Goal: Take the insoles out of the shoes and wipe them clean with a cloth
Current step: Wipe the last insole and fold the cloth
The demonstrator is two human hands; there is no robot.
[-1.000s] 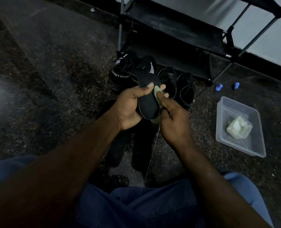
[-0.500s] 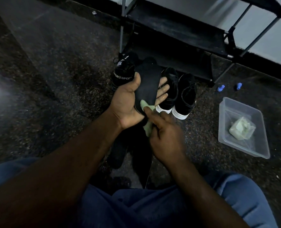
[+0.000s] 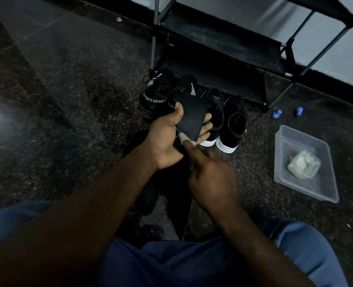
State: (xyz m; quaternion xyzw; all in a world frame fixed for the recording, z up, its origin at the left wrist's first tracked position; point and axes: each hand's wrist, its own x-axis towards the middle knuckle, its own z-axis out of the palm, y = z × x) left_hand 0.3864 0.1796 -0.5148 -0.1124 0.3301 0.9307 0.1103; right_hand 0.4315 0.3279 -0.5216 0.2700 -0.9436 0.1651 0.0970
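Insole (image 3: 191, 118) lies flat across the left hand (image 3: 167, 139), thumb clamping one edge so its face is exposed. Right hand (image 3: 210, 179) presses a pale green cloth (image 3: 184, 138) wrapped over its forefinger against the near end, apparently wiping.

Beyond the fingers (image 3: 205, 127), a black metal-framed shoe rack with dark fabric shelves (image 3: 223, 38) stands against a pale grey wall (image 3: 337, 54), a dark skirting band running along the wall's foot. The dark speckled stone floor (image 3: 78, 90) spreads out to the left of the fingers, dimly lit, with a bright glare at the far left edge. To the right of the fingers, two small blue plastic caps (image 3: 277, 113) lie on the floor near the rack's leg.
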